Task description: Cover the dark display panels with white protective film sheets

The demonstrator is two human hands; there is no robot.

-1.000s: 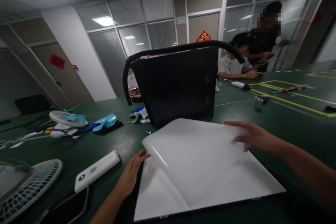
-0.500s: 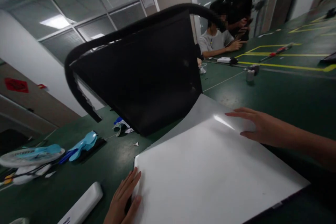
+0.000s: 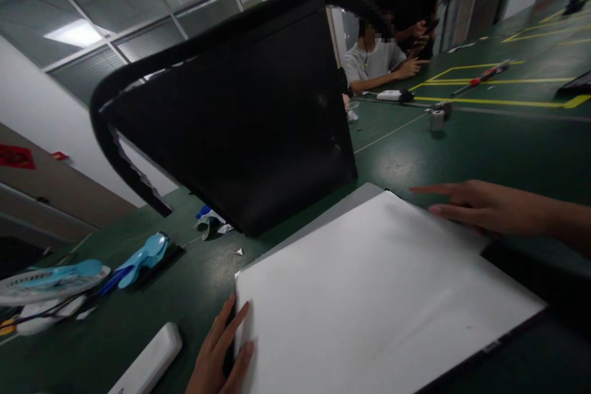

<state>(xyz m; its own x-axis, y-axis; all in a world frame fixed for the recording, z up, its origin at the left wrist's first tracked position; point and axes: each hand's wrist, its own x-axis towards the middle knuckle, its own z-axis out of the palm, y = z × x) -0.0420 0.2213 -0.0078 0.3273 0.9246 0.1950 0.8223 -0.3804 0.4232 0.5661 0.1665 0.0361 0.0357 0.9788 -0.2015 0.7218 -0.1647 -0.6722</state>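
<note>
A large white sheet (image 3: 369, 283) lies in front of me over a dark backing, whose edge shows along the near right side. Beyond its far edge, a strip of grey sheet (image 3: 318, 218) sticks out. My left hand (image 3: 224, 345) rests on the white sheet's left edge, fingers spread and stretched along it. My right hand (image 3: 484, 206) is over the sheet's far right edge, index finger pointing left and the others partly hidden; nothing shows in it. Whether it touches the sheet I cannot tell. A black panel (image 3: 240, 117) with a thick black curved rim stands tilted just behind.
The green table (image 3: 392, 160) carries a white case (image 3: 150, 360) at the near left. Light blue plastic pieces (image 3: 145, 258) and a white oval basket (image 3: 55, 286) lie farther left. A small metal cylinder (image 3: 436, 119) and a screwdriver (image 3: 487, 76) are beyond. Two people are at the far side.
The white sheet's far right part, raised and shiny before, now lies flatter with its corner showing. My right hand has drawn away to the right. My left hand stays at the left edge.
</note>
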